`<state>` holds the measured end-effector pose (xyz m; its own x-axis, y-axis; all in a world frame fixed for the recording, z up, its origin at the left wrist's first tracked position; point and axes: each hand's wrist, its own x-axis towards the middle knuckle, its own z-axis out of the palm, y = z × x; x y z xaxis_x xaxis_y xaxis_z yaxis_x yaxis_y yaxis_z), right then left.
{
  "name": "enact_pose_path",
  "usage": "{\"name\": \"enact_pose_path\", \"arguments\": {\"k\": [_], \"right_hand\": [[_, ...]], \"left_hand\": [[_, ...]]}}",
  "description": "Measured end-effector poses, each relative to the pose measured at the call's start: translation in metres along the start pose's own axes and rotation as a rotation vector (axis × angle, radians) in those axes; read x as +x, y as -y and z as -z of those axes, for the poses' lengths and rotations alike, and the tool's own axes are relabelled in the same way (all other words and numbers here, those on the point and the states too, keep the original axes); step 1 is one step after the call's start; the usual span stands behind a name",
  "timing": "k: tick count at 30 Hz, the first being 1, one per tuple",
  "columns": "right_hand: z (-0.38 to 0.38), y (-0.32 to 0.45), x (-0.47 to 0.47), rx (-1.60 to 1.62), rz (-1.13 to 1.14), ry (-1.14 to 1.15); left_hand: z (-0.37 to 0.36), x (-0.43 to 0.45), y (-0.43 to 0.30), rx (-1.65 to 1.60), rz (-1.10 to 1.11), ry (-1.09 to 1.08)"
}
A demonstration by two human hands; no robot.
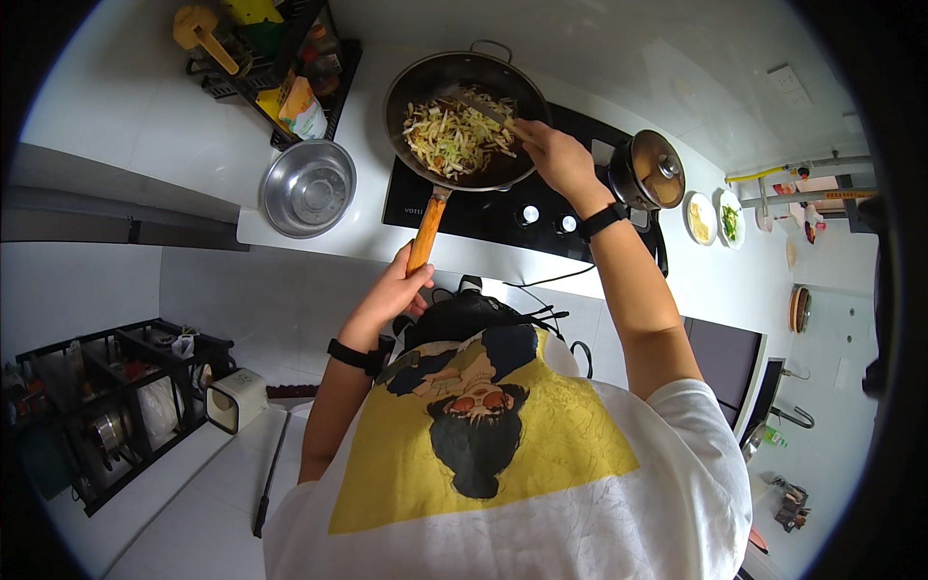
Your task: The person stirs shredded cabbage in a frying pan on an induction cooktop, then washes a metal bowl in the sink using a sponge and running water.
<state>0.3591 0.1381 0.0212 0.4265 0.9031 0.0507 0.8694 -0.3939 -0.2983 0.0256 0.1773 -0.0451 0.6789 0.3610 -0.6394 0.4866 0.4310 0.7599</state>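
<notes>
My left hand (401,285) is closed around the wooden handle (426,230) of a dark frying pan (518,170), which sits over the left part of a black gas hob (471,216). Shredded pale green cabbage (453,138), with browned bits among it, lies in the pan. Over the pan's right rim reaches my right hand (558,156), gripping the light handle of a spatula (487,110). The spatula's blade rests at the food, its tip partly hidden there.
A metal bowl (309,188) stands left of the pan, below a black rack (346,80) of bottles and packets. To the right are a lidded pot (647,170), a plate of pale slices (699,219) and a plate of chopped greens (731,220). A cable (554,279) hangs at the counter's front.
</notes>
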Motion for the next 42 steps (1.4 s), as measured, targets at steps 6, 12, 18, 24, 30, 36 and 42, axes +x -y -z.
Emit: {"name": "enact_pose_path", "arguments": {"k": [6,12,18,24,30,36,42], "right_hand": [[0.009,0.001,-0.001,0.11,0.073,-0.058],[0.017,0.014,-0.008,0.055,0.163,-0.072],[0.03,0.025,-0.029,0.007,0.208,-0.074],[0.04,0.038,-0.047,-0.158,0.24,-0.093],[0.067,0.029,-0.077,-0.005,0.146,-0.021],[0.116,0.038,-0.128,0.091,0.039,0.053],[0.103,0.055,-0.129,-0.068,-0.053,0.117]], "left_hand": [[0.0,0.0,0.0,0.005,0.005,-0.001],[0.001,-0.002,-0.003,0.021,0.012,0.003],[0.001,-0.002,-0.004,0.03,0.011,0.008],[0.003,-0.001,-0.003,0.05,0.007,0.021],[0.006,0.001,0.0,0.027,0.002,0.036],[0.007,0.003,0.004,0.015,-0.012,0.037],[0.003,0.005,-0.003,0.084,-0.006,0.023]]}}
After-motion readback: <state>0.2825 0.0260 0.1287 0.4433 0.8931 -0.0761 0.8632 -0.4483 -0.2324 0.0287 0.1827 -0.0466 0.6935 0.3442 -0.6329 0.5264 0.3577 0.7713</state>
